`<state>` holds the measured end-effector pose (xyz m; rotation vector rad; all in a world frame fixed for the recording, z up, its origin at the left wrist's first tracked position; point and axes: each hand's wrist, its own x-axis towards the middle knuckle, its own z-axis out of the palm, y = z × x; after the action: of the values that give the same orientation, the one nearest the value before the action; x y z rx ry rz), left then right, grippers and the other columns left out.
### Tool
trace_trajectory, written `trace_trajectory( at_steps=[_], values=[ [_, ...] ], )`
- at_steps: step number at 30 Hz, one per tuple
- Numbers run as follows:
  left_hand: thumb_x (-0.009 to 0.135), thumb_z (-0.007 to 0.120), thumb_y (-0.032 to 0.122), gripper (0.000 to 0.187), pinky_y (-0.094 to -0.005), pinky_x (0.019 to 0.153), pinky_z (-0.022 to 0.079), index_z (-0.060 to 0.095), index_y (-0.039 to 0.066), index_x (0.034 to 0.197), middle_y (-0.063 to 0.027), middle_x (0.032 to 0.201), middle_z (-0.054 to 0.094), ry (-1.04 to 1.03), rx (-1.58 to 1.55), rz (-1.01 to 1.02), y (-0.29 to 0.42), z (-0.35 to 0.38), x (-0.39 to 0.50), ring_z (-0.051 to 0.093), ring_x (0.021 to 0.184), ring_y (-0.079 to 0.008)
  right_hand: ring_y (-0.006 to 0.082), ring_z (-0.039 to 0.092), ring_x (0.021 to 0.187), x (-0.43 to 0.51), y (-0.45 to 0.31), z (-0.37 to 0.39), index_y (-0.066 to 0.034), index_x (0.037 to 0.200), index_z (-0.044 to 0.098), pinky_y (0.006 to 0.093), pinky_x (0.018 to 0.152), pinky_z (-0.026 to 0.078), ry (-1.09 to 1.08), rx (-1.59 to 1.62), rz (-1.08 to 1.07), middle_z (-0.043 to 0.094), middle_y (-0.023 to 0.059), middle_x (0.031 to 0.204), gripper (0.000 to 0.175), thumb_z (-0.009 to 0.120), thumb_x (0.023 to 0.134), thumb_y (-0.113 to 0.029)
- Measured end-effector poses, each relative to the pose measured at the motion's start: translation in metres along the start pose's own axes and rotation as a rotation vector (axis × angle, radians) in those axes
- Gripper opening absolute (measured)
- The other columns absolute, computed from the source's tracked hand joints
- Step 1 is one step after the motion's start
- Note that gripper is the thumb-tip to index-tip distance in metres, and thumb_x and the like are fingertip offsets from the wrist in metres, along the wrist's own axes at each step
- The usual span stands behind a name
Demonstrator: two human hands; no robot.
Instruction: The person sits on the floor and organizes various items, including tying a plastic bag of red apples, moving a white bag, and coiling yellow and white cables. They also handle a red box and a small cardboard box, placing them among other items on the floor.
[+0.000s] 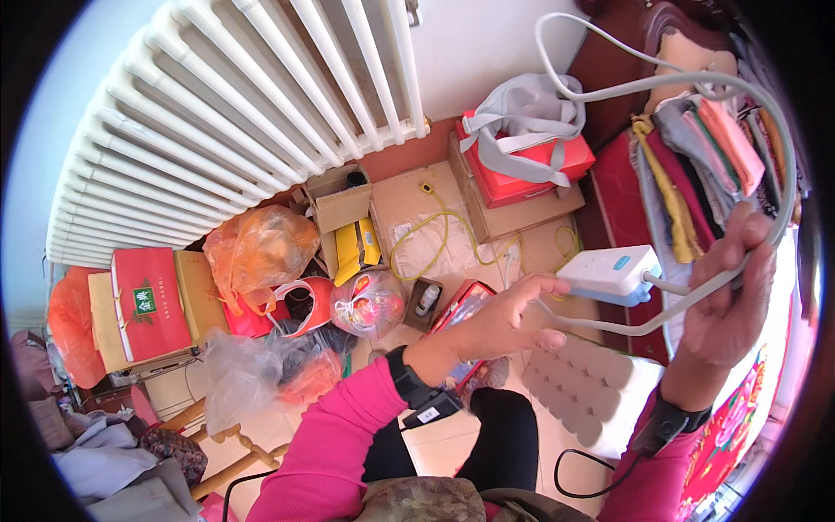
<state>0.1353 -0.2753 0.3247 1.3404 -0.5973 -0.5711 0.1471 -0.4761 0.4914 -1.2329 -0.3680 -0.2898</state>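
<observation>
My right hand (pixel 727 293) is closed around the grey-white cable (pixel 701 290) of a power strip, at the right of the view. The white and light-blue power strip (pixel 607 271) hangs from this cable between my hands. My left hand (pixel 509 320) is to the left of the strip, its thumb and fingers spread; its fingertips are close to the strip's left end, and whether they touch it I cannot tell. A long loop of the cable arches above my right hand towards the wall. Another stretch of cable runs under the strip. Both my wrists wear black straps with small devices.
A white radiator (pixel 261 98) lines the wall. Below it are a red gift box (pixel 151 303), an orange plastic bag (pixel 261 248) and open cartons. A yellow cord (pixel 447 212) lies over flat cardboard. A red box (pixel 528 163) bears grey straps. Folded clothes (pixel 724 150) are stacked at right.
</observation>
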Motion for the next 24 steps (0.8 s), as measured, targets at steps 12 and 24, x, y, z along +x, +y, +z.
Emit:
trace_trajectory(
  at_steps=[12, 24],
  values=[
    [0.082, 0.065, 0.024, 0.021, -0.0342, 0.078, 0.045, 0.062, 0.005, 0.091, -0.0107, 0.085, 0.061, 0.157, 0.405, -0.051, 0.123, 0.072, -0.005, 0.059, 0.085, -0.0246, 0.0011, 0.025, 0.042, 0.021, -0.232, 0.022, -0.0021, 0.108, 0.045, 0.0175, 0.035, 0.020, 0.188, 0.331, -0.012, 0.045, 0.0038, 0.083, 0.023, 0.036, 0.101, -0.022],
    [0.091, 0.055, 0.045, 0.039, -0.0240, 0.053, 0.035, 0.060, 0.009, 0.076, 0.0017, 0.061, 0.049, -0.043, 0.132, -0.589, 0.236, -0.026, -0.147, 0.043, 0.056, -0.0066, 0.0014, 0.025, 0.047, -0.044, -0.388, -0.060, -0.0001, 0.111, 0.060, 0.0202, 0.040, 0.017, 0.984, -0.493, -0.160, 0.044, -0.0018, 0.065, 0.028, 0.053, 0.094, -0.021]
  ],
)
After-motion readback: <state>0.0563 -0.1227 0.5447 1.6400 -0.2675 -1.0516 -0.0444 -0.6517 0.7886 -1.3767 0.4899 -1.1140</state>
